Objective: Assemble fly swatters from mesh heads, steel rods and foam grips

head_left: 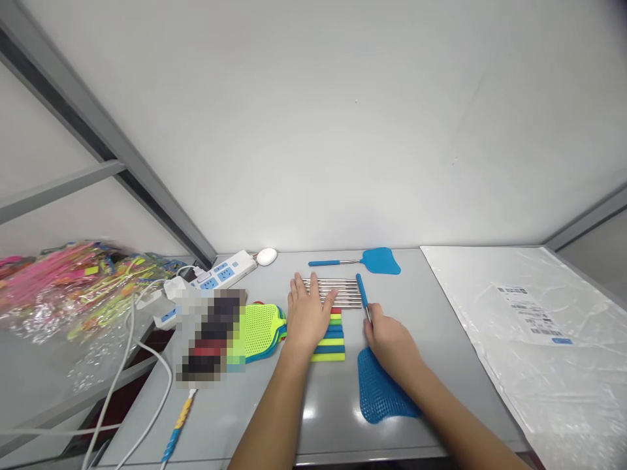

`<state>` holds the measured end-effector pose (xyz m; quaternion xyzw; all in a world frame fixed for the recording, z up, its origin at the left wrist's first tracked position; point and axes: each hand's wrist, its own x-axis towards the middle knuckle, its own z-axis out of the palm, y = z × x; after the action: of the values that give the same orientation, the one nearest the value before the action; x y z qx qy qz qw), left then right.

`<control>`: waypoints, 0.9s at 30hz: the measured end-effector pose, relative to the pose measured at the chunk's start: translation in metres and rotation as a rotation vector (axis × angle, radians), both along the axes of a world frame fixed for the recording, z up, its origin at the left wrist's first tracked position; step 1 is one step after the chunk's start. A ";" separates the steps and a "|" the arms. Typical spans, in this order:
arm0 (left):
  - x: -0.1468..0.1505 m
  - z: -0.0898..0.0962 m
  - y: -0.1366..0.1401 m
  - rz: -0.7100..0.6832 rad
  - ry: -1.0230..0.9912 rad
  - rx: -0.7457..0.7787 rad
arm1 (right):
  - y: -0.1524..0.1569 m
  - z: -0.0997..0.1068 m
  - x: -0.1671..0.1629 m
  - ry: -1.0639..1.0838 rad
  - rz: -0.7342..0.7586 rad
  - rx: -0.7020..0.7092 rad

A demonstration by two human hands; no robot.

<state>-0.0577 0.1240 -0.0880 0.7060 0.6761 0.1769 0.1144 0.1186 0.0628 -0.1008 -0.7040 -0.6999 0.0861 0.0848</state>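
The right hand [392, 341] is closing its fingers around the metal shaft of a blue fly swatter [385, 397]; the handle is pointing toward the wall [357, 130] and the perforated head is lying toward the person, partly under the wrist. The left hand [308, 314] is gripping nothing visible, lying palm down with fingers spread over a row of silver rods [347, 294]. Just nearer, red, green, blue and yellow-green handles [334, 342] are lying side by side, partly covered by that hand. To its left, yellow-green and blue swatter heads [259, 328] are lying stacked, beside a pixelated dark object [215, 336]. Behind the rods, a second blue swatter [381, 261] is resting on the grey table [441, 313]. Farther out, a white power strip [226, 271] is sitting at left, and a labelled white plastic package [490, 294] is covering the right side.
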 end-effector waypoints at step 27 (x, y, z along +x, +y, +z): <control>-0.002 -0.007 0.001 0.015 -0.116 0.082 | 0.000 -0.003 -0.005 -0.004 -0.044 0.036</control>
<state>-0.0598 0.1250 -0.0955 0.6937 0.6658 0.2458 0.1230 0.1135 0.0624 -0.1033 -0.7178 -0.6858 0.0700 0.0979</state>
